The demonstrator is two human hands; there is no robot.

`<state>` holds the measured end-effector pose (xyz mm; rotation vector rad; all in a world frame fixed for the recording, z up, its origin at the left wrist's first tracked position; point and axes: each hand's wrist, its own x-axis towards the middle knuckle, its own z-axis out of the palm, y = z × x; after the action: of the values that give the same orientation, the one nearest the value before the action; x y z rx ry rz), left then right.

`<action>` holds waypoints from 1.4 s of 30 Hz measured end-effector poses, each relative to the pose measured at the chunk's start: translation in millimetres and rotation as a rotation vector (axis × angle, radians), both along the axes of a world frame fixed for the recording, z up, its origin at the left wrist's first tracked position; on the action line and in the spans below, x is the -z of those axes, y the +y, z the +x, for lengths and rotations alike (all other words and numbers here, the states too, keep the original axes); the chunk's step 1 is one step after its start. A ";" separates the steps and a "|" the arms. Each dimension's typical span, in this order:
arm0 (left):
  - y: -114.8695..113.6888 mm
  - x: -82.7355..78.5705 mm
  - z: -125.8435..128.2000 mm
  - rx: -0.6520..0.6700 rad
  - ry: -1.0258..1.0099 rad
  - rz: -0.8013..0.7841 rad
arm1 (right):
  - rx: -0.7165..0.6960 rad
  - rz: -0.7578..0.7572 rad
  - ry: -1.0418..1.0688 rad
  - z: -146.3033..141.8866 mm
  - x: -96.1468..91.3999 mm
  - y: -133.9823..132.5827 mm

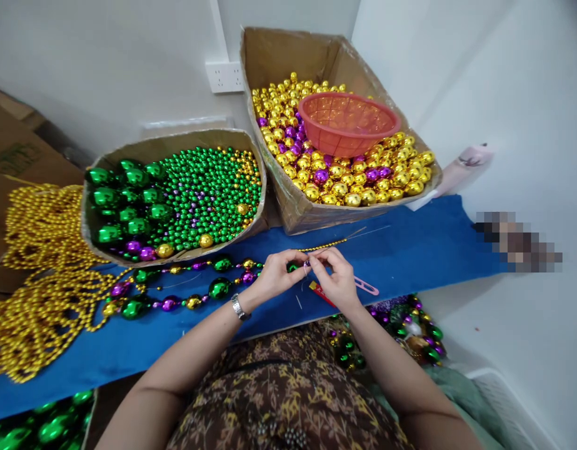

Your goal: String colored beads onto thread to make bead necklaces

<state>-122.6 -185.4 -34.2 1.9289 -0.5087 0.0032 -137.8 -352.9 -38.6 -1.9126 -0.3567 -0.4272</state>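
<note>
A strand of green, purple and gold beads (219, 288) lies looped on the blue cloth, and its right end runs to my hands. My left hand (284, 272) pinches the strand's end beside a green bead. Its fingertips meet those of my right hand (334, 278), closed on a thin thread by a small dark bead. Beyond my fingers lies a short row of small gold beads (330, 245) with loose thread. Partly under my right hand are a pink-handled tool (366, 286) and a red and yellow packet (320, 293).
A carton of green beads (175, 257) stands behind at left. Next to it, a larger carton (311, 215) of gold and purple beads holds a red plastic basket (349, 134). Gold bead strings (39, 312) are heaped at far left. More beaded strands (394, 325) hang below the table's front edge.
</note>
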 end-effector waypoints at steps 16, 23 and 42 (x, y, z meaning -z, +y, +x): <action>0.6 10.3 2.2 -0.006 0.010 -0.030 | -0.007 -0.070 -0.078 -1.0 0.1 -1.0; -1.4 6.1 1.6 -0.060 -0.063 -0.008 | -0.004 -0.059 -0.051 -1.3 -7.5 -1.2; -0.7 4.6 7.9 -0.077 0.019 -0.031 | -0.002 -0.161 -0.102 16.5 -14.7 3.7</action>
<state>-114.7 -186.2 -38.7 1.9157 -0.4190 0.0418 -121.3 -349.2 -24.0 -2.0513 -0.4723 -0.5086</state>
